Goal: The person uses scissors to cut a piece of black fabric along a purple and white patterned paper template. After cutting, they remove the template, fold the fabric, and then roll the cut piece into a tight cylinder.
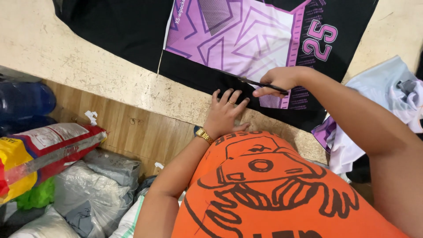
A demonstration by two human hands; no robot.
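Observation:
A black fabric sheet (132, 31) printed with a purple and white geometric panel (246, 35) lies flat on a worn pale table (88, 75). My left hand (224, 114), with a ring and a gold wristwatch, presses flat on the fabric's near black edge, fingers spread. My right hand (282, 79) grips black scissors (260, 83) whose blades point left along the lower border of the purple panel, just beyond my left fingertips. My orange printed shirt fills the bottom of the view.
Loose fabric pieces in pale blue, white and purple (387, 101) pile at the table's right. Below the table edge on the left sit a red and yellow sack (39, 150), clear plastic bags of cloth (92, 185) and a blue container (26, 101).

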